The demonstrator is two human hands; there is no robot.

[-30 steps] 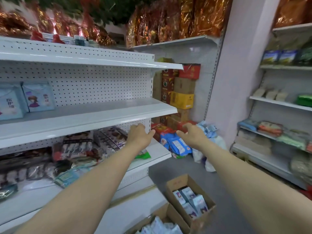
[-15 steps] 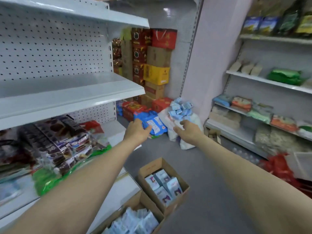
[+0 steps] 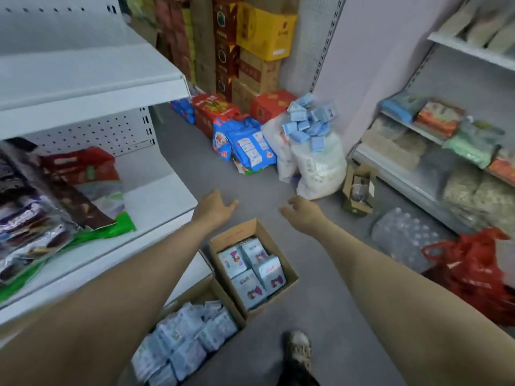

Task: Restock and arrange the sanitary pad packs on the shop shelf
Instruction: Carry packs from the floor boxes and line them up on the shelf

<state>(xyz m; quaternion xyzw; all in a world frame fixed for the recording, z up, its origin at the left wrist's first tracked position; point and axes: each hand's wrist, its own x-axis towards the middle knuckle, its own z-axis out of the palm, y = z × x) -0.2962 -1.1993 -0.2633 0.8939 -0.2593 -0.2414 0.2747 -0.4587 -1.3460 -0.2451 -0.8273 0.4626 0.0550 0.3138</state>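
Note:
A small cardboard box (image 3: 232,234) on the grey floor holds several pale blue sanitary pad packs (image 3: 252,270). A second open box (image 3: 214,292) nearer to me is full of similar pale blue packs (image 3: 184,338). Both of my arms stretch forward and down over these boxes. My left hand (image 3: 213,207) hovers above the far rim of the small box, fingers relaxed and holding nothing. My right hand (image 3: 302,211) hangs to its right over bare floor, also with nothing in it. The white shop shelf (image 3: 92,76) stands at my left.
Snack bags (image 3: 55,196) crowd the lower left shelf. Stacked cartons (image 3: 262,32), blue packs (image 3: 248,143) and a white sack topped with small blue packets (image 3: 315,151) sit at the aisle's end. A red bag (image 3: 473,271), bottled water (image 3: 404,238) and stocked shelving line the right. My shoe (image 3: 299,348) is below.
My view has tilted down from the shelves to the floor boxes. Both hands have dropped lower toward the small box, and their fingers have loosened from curled to relaxed.

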